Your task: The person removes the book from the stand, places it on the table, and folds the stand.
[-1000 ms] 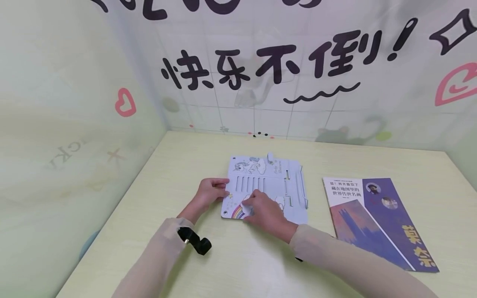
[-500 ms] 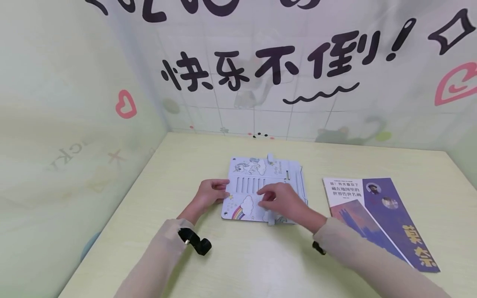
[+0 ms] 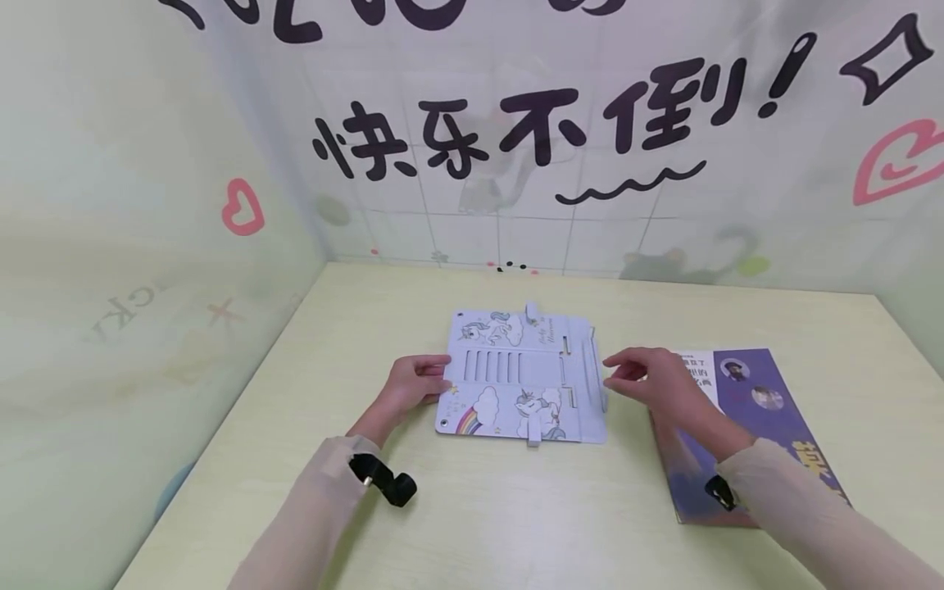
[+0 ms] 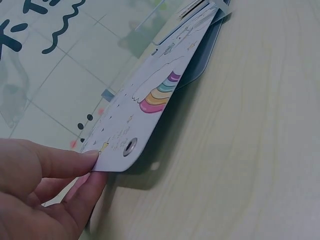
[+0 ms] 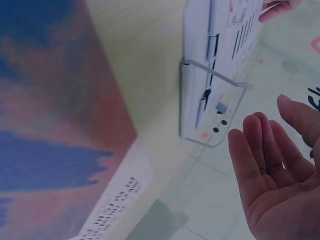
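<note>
A white book stand [image 3: 542, 373] printed with unicorns, clouds and a rainbow lies folded on the table. My left hand [image 3: 409, 381] pinches its left edge between thumb and fingers; in the left wrist view that corner [image 4: 120, 162] is raised off the tabletop. To the right of the stand hovers my right hand [image 3: 656, 381], thumb and fingers apart, holding nothing. The fingers face the stand's wire support [image 5: 212, 72], without touching it. Small white clips [image 3: 533, 430] sit at the stand's near and far edges.
A purple book [image 3: 785, 430] lies flat at the right, partly covered by my right hand and forearm. A printed curtain [image 3: 457, 221] hangs behind the table [image 3: 479, 524] and along its sides.
My right hand has left the rainbow side of the stand and moved right, beyond its right edge. The left hand keeps its grip on the left edge, and the stand stays in place.
</note>
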Available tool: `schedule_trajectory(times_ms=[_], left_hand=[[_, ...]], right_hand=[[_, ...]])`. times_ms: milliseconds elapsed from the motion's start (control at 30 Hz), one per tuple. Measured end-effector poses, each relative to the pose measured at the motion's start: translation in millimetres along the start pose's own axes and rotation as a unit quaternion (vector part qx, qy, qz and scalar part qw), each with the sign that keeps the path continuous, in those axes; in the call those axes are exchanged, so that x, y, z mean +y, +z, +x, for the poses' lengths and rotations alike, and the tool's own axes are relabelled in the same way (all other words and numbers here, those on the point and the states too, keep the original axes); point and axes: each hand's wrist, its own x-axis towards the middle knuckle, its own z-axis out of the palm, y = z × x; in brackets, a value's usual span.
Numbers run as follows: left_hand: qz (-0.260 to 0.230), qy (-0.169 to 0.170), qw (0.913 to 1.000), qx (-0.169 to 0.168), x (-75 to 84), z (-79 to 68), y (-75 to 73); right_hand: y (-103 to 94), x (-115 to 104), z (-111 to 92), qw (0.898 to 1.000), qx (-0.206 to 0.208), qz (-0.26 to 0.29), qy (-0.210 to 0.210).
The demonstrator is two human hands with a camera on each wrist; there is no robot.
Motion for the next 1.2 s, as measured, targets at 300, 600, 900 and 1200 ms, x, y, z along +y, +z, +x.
schedule_trajectory(times_ms=[300,600,900,1200], left_hand=[[-0.009,0.001,1.0,-0.001,0.3,0.6,2.2],[-0.005,0.002,1.0,-0.002,1.0,-0.4,2.9],[-0.002,0.0,1.0,0.004,1.4,-1.9,1.7],[-0.003,0.0,1.0,0.003,0.8,-1.5,1.9]], right_hand=[[14.5,23.3,-3.0,0.999,-0.018,0.043,0.026],[22.3,22.5,-5.0,0.996,-0.003,0.076,0.042],[26.5,22.5,-1.6,0.997,0.002,0.067,0.031],[30.7,19.1,4.9,0.998,-0.025,0.056,0.026]])
